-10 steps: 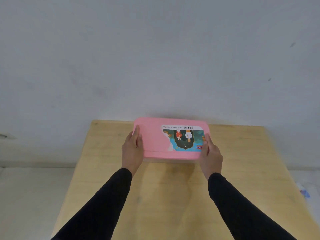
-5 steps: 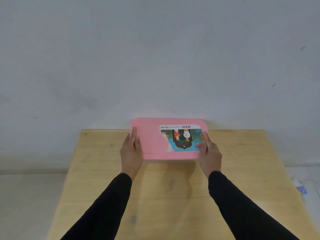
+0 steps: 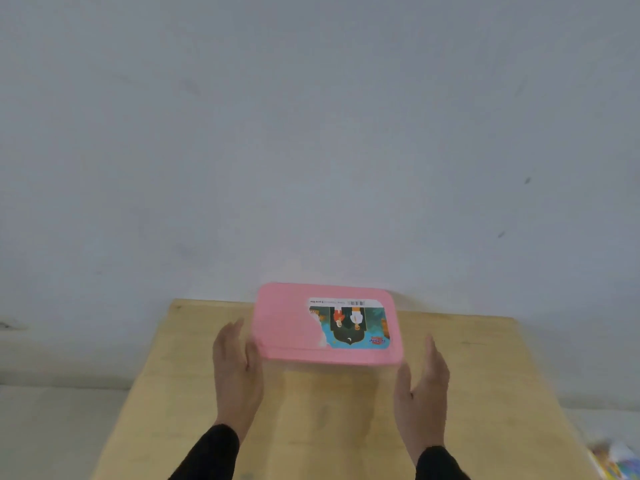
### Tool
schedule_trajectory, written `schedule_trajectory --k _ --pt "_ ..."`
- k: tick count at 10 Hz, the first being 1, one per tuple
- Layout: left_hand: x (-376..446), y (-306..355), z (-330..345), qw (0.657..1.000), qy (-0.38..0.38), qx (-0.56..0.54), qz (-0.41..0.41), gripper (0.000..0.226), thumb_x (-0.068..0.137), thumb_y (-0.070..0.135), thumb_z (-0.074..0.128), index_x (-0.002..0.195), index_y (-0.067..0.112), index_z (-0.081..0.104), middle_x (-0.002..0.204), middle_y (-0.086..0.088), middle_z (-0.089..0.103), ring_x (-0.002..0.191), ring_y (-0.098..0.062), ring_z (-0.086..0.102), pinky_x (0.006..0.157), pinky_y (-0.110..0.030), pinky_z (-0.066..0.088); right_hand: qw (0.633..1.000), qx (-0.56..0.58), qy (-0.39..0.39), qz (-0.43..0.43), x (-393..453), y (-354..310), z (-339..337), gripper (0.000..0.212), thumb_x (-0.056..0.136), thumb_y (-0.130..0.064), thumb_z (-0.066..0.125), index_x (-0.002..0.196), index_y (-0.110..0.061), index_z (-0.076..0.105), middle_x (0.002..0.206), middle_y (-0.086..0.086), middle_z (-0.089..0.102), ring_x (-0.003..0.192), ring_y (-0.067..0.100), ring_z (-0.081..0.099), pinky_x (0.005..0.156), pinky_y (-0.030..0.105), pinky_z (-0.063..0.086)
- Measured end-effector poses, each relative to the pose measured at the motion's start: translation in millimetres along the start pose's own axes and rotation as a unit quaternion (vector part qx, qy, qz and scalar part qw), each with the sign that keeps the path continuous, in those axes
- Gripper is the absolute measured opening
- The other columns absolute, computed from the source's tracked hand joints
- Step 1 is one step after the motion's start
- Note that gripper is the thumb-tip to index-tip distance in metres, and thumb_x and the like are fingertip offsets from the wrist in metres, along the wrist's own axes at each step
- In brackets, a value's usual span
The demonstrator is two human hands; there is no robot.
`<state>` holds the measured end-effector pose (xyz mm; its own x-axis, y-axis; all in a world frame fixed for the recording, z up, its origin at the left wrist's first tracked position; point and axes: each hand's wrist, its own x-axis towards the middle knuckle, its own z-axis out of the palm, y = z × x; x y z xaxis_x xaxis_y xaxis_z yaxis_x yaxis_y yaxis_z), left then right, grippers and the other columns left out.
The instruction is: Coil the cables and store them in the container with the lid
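Note:
A container (image 3: 329, 372) with a clear body and a pink lid (image 3: 284, 327) stands at the far edge of the wooden table (image 3: 485, 375), close to the wall. The lid is on and carries a colourful sticker. My left hand (image 3: 235, 372) is open beside the container's left end, its fingers flat and close to the lid's edge. My right hand (image 3: 420, 386) is open and clear of the container's right end. No cables are in view; what lies inside the container cannot be made out.
A pale wall (image 3: 311, 150) rises right behind the table. The floor shows to the left and right of the table. Something colourful (image 3: 616, 462) lies on the floor at the bottom right corner.
Both hands have let go of the container's ends and drawn back toward me. The right hand has moved well away from it. The container stays at the table's far edge.

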<state>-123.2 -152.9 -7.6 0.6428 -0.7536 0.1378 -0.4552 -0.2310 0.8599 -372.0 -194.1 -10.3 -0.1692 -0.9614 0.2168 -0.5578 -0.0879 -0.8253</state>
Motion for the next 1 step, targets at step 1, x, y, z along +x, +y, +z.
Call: schedule_trajectory --k 1 --pt "-65.5 -30.4 -5.8 0.998 0.0 0.006 0.068 0.044 0.088 0.017 0.05 0.121 0.045 0.046 0.115 -0.006 0.056 0.104 -0.015 0.056 0.09 -0.015 0.039 0.999 -0.007 -0.014 -0.033 -57.1 31.5 -10.8 0.061 0.068 -0.033 0.045 0.124 -0.056 0.035 0.11 0.022 0.057 0.1 0.014 0.055 0.085 0.011 0.038"
